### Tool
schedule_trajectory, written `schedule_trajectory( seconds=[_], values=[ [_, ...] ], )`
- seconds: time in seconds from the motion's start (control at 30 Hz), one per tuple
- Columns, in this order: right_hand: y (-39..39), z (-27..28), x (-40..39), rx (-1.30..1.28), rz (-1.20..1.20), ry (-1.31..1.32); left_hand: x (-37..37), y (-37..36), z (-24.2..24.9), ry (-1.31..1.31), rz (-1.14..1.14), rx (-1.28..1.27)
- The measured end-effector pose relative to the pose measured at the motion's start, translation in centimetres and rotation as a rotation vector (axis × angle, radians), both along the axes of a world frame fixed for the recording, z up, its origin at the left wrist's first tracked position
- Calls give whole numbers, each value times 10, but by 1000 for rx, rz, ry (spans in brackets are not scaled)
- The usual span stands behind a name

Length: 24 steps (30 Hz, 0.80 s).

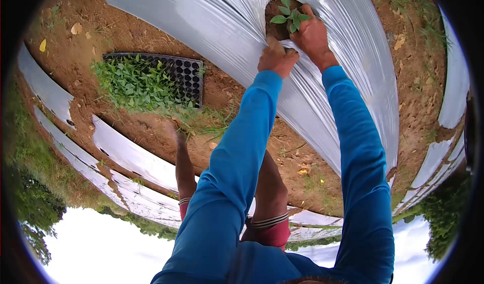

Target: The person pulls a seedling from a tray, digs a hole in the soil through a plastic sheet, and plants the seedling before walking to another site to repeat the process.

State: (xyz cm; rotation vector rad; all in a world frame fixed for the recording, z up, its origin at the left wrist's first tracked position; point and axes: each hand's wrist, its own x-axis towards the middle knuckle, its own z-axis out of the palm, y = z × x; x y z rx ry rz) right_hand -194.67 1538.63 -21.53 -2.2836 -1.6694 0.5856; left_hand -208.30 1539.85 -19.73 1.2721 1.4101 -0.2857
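A small green seedling (pixel 290 15) stands in brown soil (pixel 273 18) inside a round hole in the silver plastic film (pixel 222 29). My left hand (pixel 277 58) is closed at the hole's near edge, its fingers pinching the film, which is creased around them. Close against the seedling's right side, my right hand (pixel 314 38) is closed, with its fingers curled at the hole's right edge. Whatever lies between those fingers is hidden. Leaves of the seedling touch or overlap the right hand's fingers.
A black cell tray (pixel 189 77) lies on bare soil to the left, mostly covered by green seedlings (pixel 133 82), with empty cells at its right end. My bare legs (pixel 269 188) are below. More film-covered rows (pixel 133 145) curve across the ground on both sides.
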Motion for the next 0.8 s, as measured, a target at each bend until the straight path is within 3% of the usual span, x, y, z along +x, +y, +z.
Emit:
schedule_trajectory(
  seconds=[0.1, 0.2, 0.23, 0.33, 0.47, 0.6, 0.8],
  values=[
    [-2, -6, 2, 21, 26, -14, 1, -1, -8, -251, 300, -86],
    [0, -4, -2, 102, 50, -60, -11, 13, 1, -452, 372, -340],
    [3, 0, -4, 115, 56, -64, -15, 20, 7, -517, 353, -379],
    [7, 7, -9, 107, 50, -81, -18, 9, -11, -364, 95, -20],
    [4, 5, -6, 121, 113, -102, -12, 13, 21, -60, -211, 242],
    [3, 4, -6, 112, 95, -80, -10, 23, -1, -71, -239, 88],
    [4, 7, -9, 151, 61, -39, -7, 30, -10, -63, -357, 51]
  ],
)
